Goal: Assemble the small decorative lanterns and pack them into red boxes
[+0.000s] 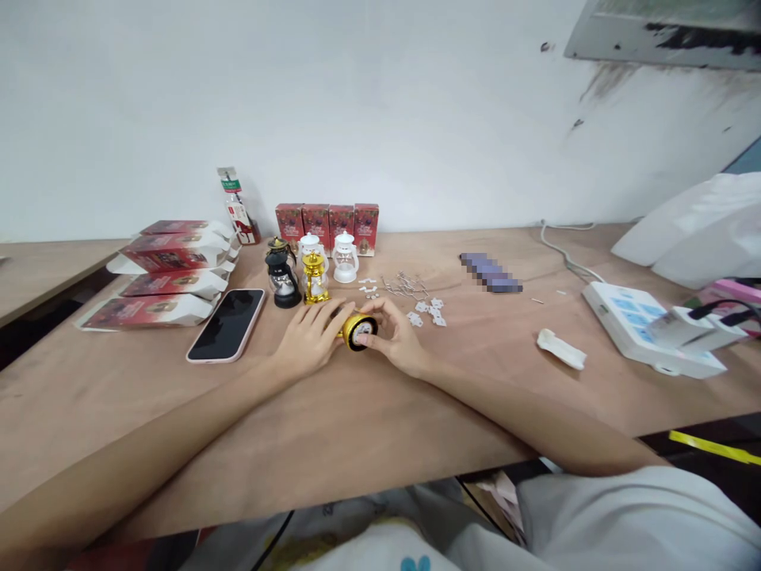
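A gold miniature lantern (pixel 360 331) lies on its side between my hands, its round base turned toward me. My left hand (pixel 310 336) wraps over its body, hiding most of it. The fingers of my right hand (pixel 397 339) close round the base, the thumb pressing on the pale disc inside the black-rimmed opening. Just behind my left hand stand a black lantern (pixel 283 279), a gold lantern (pixel 315 279), a bronze-topped one and two white lanterns, one of them (pixel 346 258) nearest the boxes. Small white plastic pieces (pixel 428 312) and thin metal pins (pixel 405 284) lie beyond my right hand.
Flattened red cartons (pixel 172 270) are piled at the left, beside a phone (pixel 227 325). Red boxes (pixel 366 230) stand along the wall near a bottle (pixel 240 218). To the right are a blurred purple item (pixel 491 273), a white scrap (pixel 560 350) and a power strip (pixel 630 329) with plugs.
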Tool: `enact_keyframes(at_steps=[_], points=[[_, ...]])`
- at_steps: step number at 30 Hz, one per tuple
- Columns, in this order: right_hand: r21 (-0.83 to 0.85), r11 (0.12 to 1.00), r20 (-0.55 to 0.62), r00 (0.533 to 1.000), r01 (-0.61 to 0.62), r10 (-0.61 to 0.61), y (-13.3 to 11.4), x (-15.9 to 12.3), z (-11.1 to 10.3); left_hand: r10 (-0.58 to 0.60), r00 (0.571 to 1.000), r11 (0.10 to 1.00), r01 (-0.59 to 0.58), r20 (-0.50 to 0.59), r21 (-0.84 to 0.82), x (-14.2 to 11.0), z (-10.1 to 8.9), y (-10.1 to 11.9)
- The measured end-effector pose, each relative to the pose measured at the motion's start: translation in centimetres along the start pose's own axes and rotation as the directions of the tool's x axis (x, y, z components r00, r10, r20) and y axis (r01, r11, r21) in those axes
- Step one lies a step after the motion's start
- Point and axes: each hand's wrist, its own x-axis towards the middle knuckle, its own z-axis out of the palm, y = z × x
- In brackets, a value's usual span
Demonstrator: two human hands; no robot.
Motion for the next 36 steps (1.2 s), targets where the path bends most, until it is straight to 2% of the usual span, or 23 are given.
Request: enact_keyframes(at_steps=[5,8,10,12,14,16,19,23,26,28,30,33,36], points=[[-0.06,0.992,0.073,0.991,0.114,-0.109,-0.5,0.9,-1.6,0.026,0.999,0.999,-0.028,-0.042,-0.041,0.0,-0.3,0.1],[-0.183,0.98,0.033,0.996,0.083,-0.079,-0.7,2.4,-4.1,-0.016,1.0,0.995,0.013,-0.021,-0.101,0.0,-0.4,0.0],[-0.386,0.922,0.039,0.999,0.007,0.009,-0.7,3.5,-6.3,-0.05,0.999,0.99,0.05,0.002,-0.13,-0.1,-0.3,-0.1],[-0.606,0.794,0.107,0.984,-0.048,0.142,-0.7,4.4,-8.5,-0.078,0.997,0.986,0.079,0.017,-0.149,-0.1,-0.2,-0.2],[-0.761,0.645,0.168,0.937,-0.074,0.306,-0.9,4.8,-10.1,-0.09,0.996,0.983,0.092,0.019,-0.158,-0.2,-0.2,-0.2],[-0.841,0.538,0.219,0.872,-0.06,0.438,-1.2,4.8,-10.9,-0.087,0.996,0.982,0.088,0.014,-0.168,-0.1,-0.2,-0.2],[-0.869,0.492,0.255,0.81,-0.048,0.528,-1.6,4.6,-10.6,-0.081,0.997,0.98,0.081,0.007,-0.181,-0.1,-0.2,-0.2],[-0.849,0.517,0.206,0.833,-0.109,0.513,-1.3,4.6,-9.4,-0.082,0.997,0.983,0.081,0.002,-0.165,-0.1,-0.2,-0.2],[-0.843,0.527,0.199,0.847,-0.108,0.493,-0.9,4.6,-9.0,-0.078,0.997,0.984,0.076,-0.002,-0.162,-0.1,-0.2,-0.2],[-0.815,0.567,0.187,0.875,-0.116,0.447,-0.6,4.5,-8.7,-0.087,0.996,0.983,0.086,0.001,-0.16,-0.1,-0.1,-0.1],[-0.728,0.67,0.152,0.92,-0.142,0.361,-0.6,4.4,-8.3,-0.099,0.995,0.982,0.099,0.004,-0.162,-0.1,0.0,-0.1],[-0.449,0.88,0.055,0.977,-0.158,0.204,-1.1,4.2,-7.3,-0.119,0.993,0.978,0.12,0.013,-0.17,-0.1,0.1,-0.1],[-0.195,0.977,-0.038,0.996,-0.082,0.076,-2.1,4.0,-6.3,-0.134,0.99,0.976,0.138,0.035,-0.168,0.0,0.2,-0.1]])
